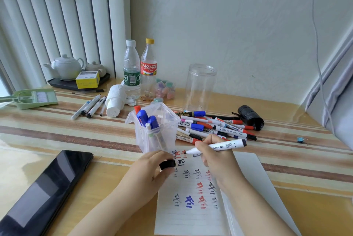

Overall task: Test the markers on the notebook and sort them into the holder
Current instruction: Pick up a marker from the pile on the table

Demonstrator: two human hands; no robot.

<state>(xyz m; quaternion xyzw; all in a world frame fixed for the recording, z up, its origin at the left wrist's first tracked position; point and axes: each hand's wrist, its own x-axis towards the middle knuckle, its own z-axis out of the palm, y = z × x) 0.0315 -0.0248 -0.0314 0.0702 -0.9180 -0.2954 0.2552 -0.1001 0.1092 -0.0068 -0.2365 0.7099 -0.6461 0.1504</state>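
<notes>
Lowest in frame, the notebook (191, 203) carries many test marks. Right hand (214, 157) grips an uncapped marker (217, 146), tip on paper; left hand (152, 167) pinches its black cap (167, 164). Centre, the holder (154, 130) has a few markers; a pile (214, 126) right of it seemingly awaits testing.

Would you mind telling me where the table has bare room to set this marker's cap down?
Bare striped table lies between the holder and the dark tablet, and right of the notebook, before the small blue clip. It is crowded behind the holder, and at the marker pile beside the black roll.
</notes>
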